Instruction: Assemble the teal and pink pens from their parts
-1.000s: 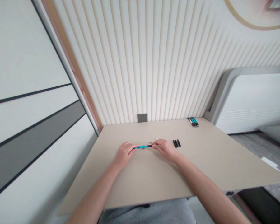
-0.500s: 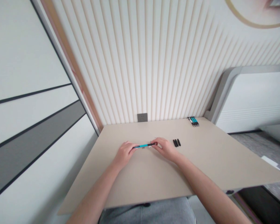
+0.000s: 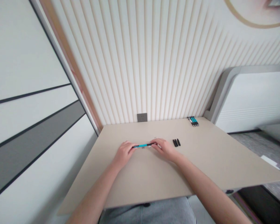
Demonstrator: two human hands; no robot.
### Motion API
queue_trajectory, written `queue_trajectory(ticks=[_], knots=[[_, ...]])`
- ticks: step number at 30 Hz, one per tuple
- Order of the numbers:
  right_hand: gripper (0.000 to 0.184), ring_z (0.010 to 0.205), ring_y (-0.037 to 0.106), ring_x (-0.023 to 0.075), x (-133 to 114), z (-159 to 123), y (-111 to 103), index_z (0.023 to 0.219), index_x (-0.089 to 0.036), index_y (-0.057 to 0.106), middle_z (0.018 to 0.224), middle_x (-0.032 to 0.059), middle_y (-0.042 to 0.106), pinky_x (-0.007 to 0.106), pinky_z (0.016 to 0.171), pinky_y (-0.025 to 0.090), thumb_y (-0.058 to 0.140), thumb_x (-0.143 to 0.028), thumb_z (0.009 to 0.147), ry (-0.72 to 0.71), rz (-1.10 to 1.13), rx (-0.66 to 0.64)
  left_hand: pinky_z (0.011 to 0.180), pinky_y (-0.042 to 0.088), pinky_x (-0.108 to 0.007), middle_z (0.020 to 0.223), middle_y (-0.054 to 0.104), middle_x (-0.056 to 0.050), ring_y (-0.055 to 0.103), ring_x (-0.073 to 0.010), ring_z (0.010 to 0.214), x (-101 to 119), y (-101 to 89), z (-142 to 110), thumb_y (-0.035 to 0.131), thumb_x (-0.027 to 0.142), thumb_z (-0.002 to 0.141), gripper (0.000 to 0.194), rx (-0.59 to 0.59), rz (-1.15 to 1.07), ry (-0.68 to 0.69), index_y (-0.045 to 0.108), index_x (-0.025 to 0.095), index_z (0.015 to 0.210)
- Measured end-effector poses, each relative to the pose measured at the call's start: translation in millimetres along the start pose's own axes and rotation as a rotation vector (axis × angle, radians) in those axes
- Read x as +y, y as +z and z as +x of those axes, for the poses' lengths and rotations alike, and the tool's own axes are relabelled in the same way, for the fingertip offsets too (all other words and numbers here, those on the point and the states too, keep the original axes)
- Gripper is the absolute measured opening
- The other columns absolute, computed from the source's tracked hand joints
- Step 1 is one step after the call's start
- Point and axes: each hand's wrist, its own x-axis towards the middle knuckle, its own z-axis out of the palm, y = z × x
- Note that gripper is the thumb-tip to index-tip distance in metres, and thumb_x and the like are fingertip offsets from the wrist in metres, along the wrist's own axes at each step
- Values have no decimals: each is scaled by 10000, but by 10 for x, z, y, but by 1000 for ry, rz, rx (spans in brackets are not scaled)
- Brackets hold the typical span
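A blue and black pen [image 3: 142, 145] is held level between my two hands, just over the table. My left hand [image 3: 124, 152] is closed on its left end, and my right hand [image 3: 164, 148] pinches its black right end. Some small pieces [image 3: 143, 147] lie beneath the pen, too small to name, and another small pale piece [image 3: 155, 137] shows behind my right fingers. To the right of my right hand lie three black pen parts [image 3: 176, 142] side by side.
Several pens [image 3: 193, 121], blue and white with black ends, lie in a row at the back right of the beige table [image 3: 135, 183]. A dark socket [image 3: 142, 117] sits on the ribbed wall behind. The table's front edge runs close to my lap.
The right fingers have shifted slightly along the pen, so more of its black end shows than a second ago. The left hand stays in place on the other end.
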Motion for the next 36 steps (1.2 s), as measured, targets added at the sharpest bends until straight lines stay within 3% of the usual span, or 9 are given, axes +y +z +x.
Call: queue_trajectory(ticks=[6, 16, 28, 36], knots=[[235, 876, 630, 195, -16, -12, -1, 1090, -216, 645, 969, 74, 688, 332, 815, 478, 504, -342, 952, -42, 15, 33, 772, 491, -336, 892, 682, -53, 609, -190, 831, -31, 20, -2, 552, 284, 926, 166, 5, 2, -29, 661, 211, 1028], [207, 850, 625, 202, 38, -25, 0, 993, -203, 680, 896, 78, 694, 337, 809, 468, 518, -321, 944, -24, -37, -4, 758, 474, -321, 854, 713, -42, 597, -181, 804, -36, 16, -12, 553, 307, 934, 190, -28, 32, 64, 690, 228, 1038], [197, 883, 621, 198, -20, -9, -6, 1031, -208, 668, 937, 68, 698, 336, 830, 461, 516, -298, 944, -59, -62, -1, 785, 468, -339, 896, 696, -48, 598, -199, 845, -27, 16, 1, 576, 274, 919, 156, -63, 42, -21, 668, 206, 1024], [199, 936, 599, 209, 185, -10, -16, 1038, -216, 669, 982, 67, 671, 350, 867, 443, 502, -269, 943, 65, -193, 140, 809, 488, -356, 926, 701, -51, 619, -207, 868, -102, -74, 7, 533, 268, 931, 158, 72, 60, -106, 668, 212, 990]])
